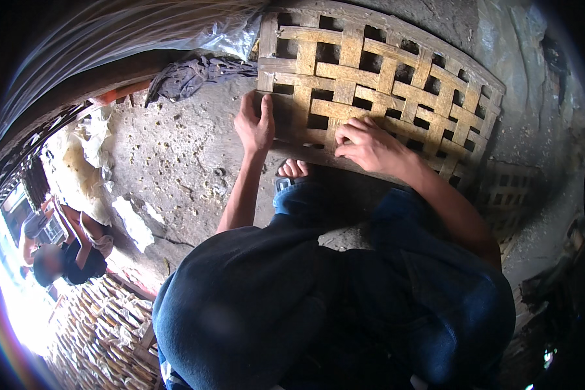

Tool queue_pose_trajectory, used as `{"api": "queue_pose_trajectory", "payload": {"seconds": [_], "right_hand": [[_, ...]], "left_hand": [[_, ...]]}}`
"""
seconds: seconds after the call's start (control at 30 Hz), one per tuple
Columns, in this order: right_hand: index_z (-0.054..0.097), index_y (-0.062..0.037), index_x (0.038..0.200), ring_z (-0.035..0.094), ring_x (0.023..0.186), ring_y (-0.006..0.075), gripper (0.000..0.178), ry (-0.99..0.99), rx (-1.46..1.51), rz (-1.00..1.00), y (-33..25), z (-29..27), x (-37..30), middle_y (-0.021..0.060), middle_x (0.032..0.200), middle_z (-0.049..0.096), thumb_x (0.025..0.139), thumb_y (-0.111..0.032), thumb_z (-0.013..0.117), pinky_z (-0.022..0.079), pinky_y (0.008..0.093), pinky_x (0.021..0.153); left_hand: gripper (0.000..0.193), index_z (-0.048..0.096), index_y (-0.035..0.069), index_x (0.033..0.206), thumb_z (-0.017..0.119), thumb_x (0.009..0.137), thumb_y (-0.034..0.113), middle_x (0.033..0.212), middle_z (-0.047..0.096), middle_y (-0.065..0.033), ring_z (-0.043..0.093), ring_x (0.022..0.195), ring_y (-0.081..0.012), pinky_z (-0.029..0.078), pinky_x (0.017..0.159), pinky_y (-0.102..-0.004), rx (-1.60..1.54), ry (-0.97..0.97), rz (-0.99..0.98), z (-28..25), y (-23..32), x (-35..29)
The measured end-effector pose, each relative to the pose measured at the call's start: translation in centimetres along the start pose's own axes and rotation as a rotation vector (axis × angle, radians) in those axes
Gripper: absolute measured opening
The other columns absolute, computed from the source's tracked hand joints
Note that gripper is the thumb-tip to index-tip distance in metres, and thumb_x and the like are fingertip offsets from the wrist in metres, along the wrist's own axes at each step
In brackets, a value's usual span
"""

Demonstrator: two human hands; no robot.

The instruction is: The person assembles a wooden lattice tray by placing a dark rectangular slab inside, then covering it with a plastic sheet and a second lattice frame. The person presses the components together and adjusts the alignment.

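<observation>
Lattice (346, 73) beyond my foot (294, 169). Left hand (254, 128) pinches its edge, thumb against fingers; right hand (371, 147) curls on it, pinch hard to tell. Weave-working step, I judge; next calls for steady left hold.

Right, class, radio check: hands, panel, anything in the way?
Left hand at left edge of woven panel; right hand at its near side. Panel gapped throughout. Toes close to near edge, dark cloth by left edge.
</observation>
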State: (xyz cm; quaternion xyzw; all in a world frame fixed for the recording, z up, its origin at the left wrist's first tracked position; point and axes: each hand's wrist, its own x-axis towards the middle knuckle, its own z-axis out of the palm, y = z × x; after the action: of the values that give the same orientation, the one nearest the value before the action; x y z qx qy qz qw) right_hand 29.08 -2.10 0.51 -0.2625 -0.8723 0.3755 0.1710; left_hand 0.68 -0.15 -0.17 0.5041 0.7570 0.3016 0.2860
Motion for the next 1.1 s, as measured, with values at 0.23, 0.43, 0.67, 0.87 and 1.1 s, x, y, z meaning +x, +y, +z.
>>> {"api": "queue_pose_trajectory", "payload": {"seconds": [0.23,0.43,0.67,0.87,1.1], "right_hand": [[0.077,-0.0184,0.086,0.058,0.102,0.0181,0.006,-0.048,-0.024,-0.001,0.7,-0.2,-0.1,-0.0011,0.102,0.06,0.083,-0.017,0.073,0.047,0.037,0.091],[0.07,-0.0131,0.089,0.057,0.105,0.0184,0.005,0.041,-0.273,-0.094,0.6,0.9,-0.3,0.0003,0.101,0.06,0.089,-0.017,0.067,0.048,0.0358,0.091],[0.062,-0.0034,0.096,0.065,0.083,0.0222,0.005,0.341,0.237,0.17,-0.8,-2.7,-0.7,0.0092,0.091,0.065,0.092,-0.002,0.065,0.054,0.0343,0.074],[0.067,-0.0014,0.113,0.068,0.091,0.0157,0.015,0.874,0.435,0.559,3.5,-16.6,-7.7,0.0082,0.099,0.072,0.099,-0.007,0.062,0.053,0.0294,0.089],[0.045,0.0045,0.141,0.06,0.107,0.0245,0.051,1.835,0.394,0.712,5.2,-21.3,-15.8,0.019,0.128,0.061,0.096,-0.005,0.066,0.051,0.0387,0.096]], "left_hand": [[0.037,0.065,-0.001,0.112,0.064,0.099,0.033,0.09,0.069,-0.0142,0.064,0.083,-0.0188,0.051,0.079,-0.0346,0.042,0.0,0.025,0.0,-0.3,0.1],[0.039,0.066,-0.001,0.112,0.066,0.097,0.034,0.088,0.07,-0.0203,0.07,0.079,-0.0288,0.053,0.077,-0.0378,0.005,0.024,0.062,0.2,-0.1,0.2],[0.035,0.065,-0.001,0.116,0.065,0.1,0.03,0.093,0.071,-0.0103,0.063,0.085,-0.0141,0.05,0.08,-0.031,0.02,-0.009,0.005,0.2,-0.3,0.1],[0.039,0.067,-0.001,0.116,0.068,0.097,0.033,0.084,0.07,-0.0167,0.068,0.076,-0.0215,0.053,0.074,-0.0355,-0.01,0.055,0.041,0.2,-0.6,0.1],[0.038,0.066,-0.001,0.114,0.068,0.097,0.033,0.076,0.068,-0.0139,0.063,0.067,-0.0198,0.051,0.067,-0.0347,0.07,0.046,0.074,0.1,-0.7,0.2]]}}
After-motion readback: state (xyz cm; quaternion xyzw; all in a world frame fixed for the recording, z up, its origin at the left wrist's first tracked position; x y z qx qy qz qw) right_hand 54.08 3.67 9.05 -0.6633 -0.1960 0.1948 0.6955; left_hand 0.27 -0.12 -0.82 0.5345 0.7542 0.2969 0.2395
